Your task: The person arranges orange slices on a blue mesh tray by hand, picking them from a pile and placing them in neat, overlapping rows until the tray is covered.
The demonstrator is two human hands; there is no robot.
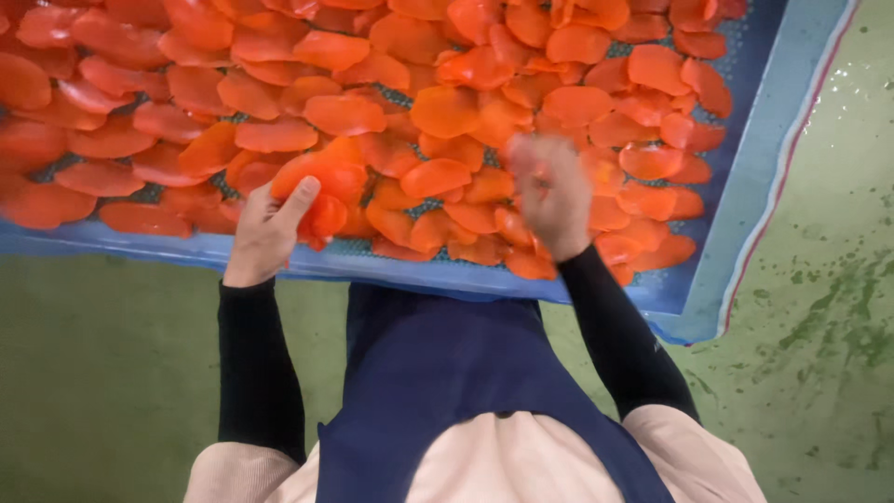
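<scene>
Glossy, smooth orange slices (pixel 447 112) lie on a blue plastic mesh tray (pixel 745 186) above a matt, stained green floor (pixel 819 354).

Single view, worn on the head, looking steeply down over the chest and dark apron (pixel 438 373) to the near edge of a blue tray (pixel 745 186) of orange slices (pixel 447 112). Close in: both forearms fill the middle, left hand (pixel 265 233) and right hand (pixel 549 191) near centre. Tray cut off at top and left, green floor (pixel 819 373) below and right
</scene>
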